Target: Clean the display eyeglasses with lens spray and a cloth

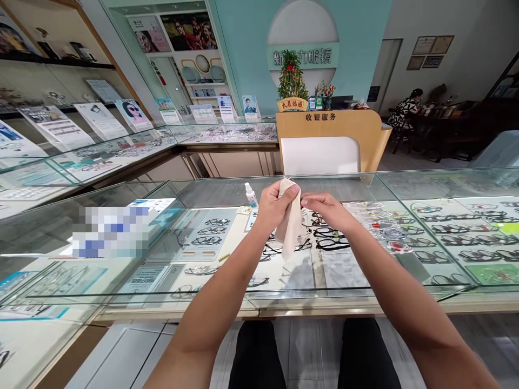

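My left hand (276,204) is closed on a cream-coloured cloth (290,229), thumb pressed on top, with the cloth's lower end hanging down over the glass counter. Close beside it on the right, my right hand (326,209) pinches with thumb and forefinger at the cloth's edge. A small dark bit shows at those fingertips; what it belongs to is hidden by the cloth and fingers. Just left of my hands, a small white spray bottle (251,195) stands upright on the counter.
The glass display counter (227,302) holds rows of eyeglasses (332,237) under its top. A partly blurred printed sheet (109,232) lies at left. Beyond stand a wooden cashier desk (375,140) with a plant (291,78) and more showcases. A person (407,111) sits at the far right.
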A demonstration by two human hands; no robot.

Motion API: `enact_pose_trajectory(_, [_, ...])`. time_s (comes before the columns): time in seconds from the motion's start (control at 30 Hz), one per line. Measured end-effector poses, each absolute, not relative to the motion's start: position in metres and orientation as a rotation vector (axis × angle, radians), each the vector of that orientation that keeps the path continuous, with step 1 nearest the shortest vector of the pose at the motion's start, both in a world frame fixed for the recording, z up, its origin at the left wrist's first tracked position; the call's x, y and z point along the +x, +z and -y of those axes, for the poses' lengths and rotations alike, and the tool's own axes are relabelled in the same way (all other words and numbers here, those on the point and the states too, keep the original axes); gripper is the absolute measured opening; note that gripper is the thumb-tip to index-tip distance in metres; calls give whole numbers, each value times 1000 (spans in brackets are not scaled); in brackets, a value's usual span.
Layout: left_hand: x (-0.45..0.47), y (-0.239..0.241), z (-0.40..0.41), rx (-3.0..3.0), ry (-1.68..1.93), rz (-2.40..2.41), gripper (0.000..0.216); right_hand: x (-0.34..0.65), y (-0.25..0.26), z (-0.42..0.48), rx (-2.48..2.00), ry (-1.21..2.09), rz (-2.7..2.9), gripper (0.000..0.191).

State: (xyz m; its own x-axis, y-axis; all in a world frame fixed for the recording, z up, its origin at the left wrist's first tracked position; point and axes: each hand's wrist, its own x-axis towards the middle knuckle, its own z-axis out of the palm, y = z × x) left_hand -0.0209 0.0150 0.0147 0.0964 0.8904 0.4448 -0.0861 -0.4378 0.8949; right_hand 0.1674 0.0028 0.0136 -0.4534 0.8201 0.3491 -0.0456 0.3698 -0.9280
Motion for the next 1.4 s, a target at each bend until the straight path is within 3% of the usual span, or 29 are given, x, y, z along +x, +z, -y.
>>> enact_pose_trajectory(0.2, [-24, 12, -20, 1388, 1419, -741, 71, 173, 19, -3, -614, 1264, 1731, 33])
enact_pose_trajectory(0.5, [-25, 14, -17, 1473, 1359, -666, 54, 170, 11, -4, -560, 1447, 1589, 34])
enact_pose_trajectory(0.8, [-19, 11, -12, 1374, 1391, -739, 65, 167, 8, -5, -604, 1413, 1602, 32])
enact_pose_trajectory(1.07, [-29, 5, -26, 1424, 1263, -602, 52, 168, 13, -2, -605, 1472, 1459, 32])
enact_pose_trajectory(1.4, [-24, 8, -17, 1409, 1320, -714, 54, 166, 8, -2, -621, 1517, 1490, 31])
